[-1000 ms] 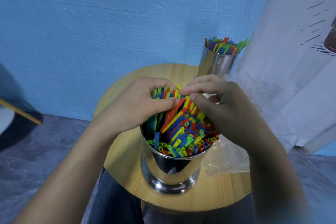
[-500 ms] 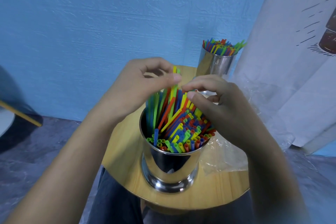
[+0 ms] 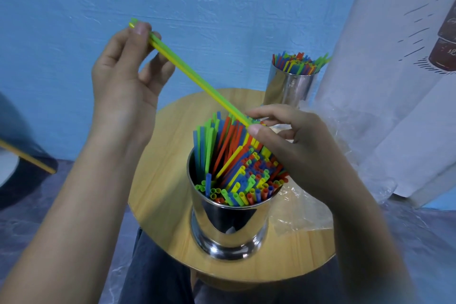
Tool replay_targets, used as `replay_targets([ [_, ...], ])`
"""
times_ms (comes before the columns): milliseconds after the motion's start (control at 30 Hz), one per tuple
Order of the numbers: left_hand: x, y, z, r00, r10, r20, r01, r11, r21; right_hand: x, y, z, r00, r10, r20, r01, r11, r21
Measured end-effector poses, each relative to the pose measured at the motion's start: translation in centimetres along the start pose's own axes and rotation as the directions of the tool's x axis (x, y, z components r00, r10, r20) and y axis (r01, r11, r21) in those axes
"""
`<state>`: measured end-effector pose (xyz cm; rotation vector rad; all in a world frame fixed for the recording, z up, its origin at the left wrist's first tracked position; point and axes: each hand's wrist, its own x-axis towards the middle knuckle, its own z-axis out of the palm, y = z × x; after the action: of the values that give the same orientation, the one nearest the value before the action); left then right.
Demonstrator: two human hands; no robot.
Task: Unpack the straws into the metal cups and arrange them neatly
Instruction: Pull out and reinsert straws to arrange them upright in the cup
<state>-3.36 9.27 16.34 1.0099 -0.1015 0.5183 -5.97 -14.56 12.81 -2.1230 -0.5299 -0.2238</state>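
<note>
A small round table (image 3: 158, 180) with a pale wood-grain top stands against a blue wall (image 3: 222, 7) of rough, streaked texture, over a grey marbled floor (image 3: 24, 217). A white curtain (image 3: 394, 118) with a dark printed drawing hangs at the right, and a dark blue object with a yellow edge (image 3: 27, 158) sits at the left border. The person's dark trousers (image 3: 158, 269) show under the near rim of the table. Two metal cups stand on the table, both polished and mirror-bright with straight round walls. The near cup (image 3: 229, 227) has a flared foot and is packed with thin plastic straws (image 3: 237, 170) in blue, green, red and yellow, some standing taller and leaning at its back left. The far cup (image 3: 288, 86), at the back right edge by the curtain, is likewise full. One crumpled sheet of clear plastic wrapping (image 3: 303, 215) lies to the right of the near cup. Two straws, one yellow and one green (image 3: 197, 79), slant through the air side by side above the near cup. The left hand (image 3: 123, 76) is raised, its grip pinching their upper end between thumb and fingertips with the other fingers loose. The right hand (image 3: 291, 140) hovers over the near cup, its grip pinching their lower end between thumb and forefinger.
</note>
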Motion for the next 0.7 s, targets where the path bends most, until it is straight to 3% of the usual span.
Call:
replay_targets([
  [167,-0.9,-1.4,-0.5,0.991,-0.126,-0.05,0.119,0.985,-0.129,0.1,-0.2,0.1,0.989,-0.073,-0.126,0.084,0.993,0.08],
  [300,-1.7,-2.3,-0.6,0.976,-0.212,-0.053,0.207,0.975,-0.077,0.0,-0.5,-0.3,0.969,0.016,-0.247,0.101,0.885,0.454],
  [367,-2.1,-2.7,-0.6,0.972,-0.234,-0.034,0.234,0.972,-0.001,0.0,-0.6,-0.6,0.959,0.1,-0.264,0.102,0.751,0.653],
  [433,-2.5,-3.1,-0.4,0.973,-0.231,0.002,0.229,0.968,0.105,0.1,-0.5,-0.6,0.944,0.145,-0.298,0.127,0.671,0.73],
  [600,-3.2,-3.5,0.1,0.966,-0.185,0.179,0.084,0.886,0.457,0.4,-0.8,-0.7,0.902,0.134,-0.41,0.228,0.658,0.717],
  [700,-3.0,-3.6,-0.2,0.921,-0.214,0.325,-0.083,0.708,0.702,0.5,-1.0,-1.9,0.834,0.165,-0.526,0.251,0.736,0.628],
])
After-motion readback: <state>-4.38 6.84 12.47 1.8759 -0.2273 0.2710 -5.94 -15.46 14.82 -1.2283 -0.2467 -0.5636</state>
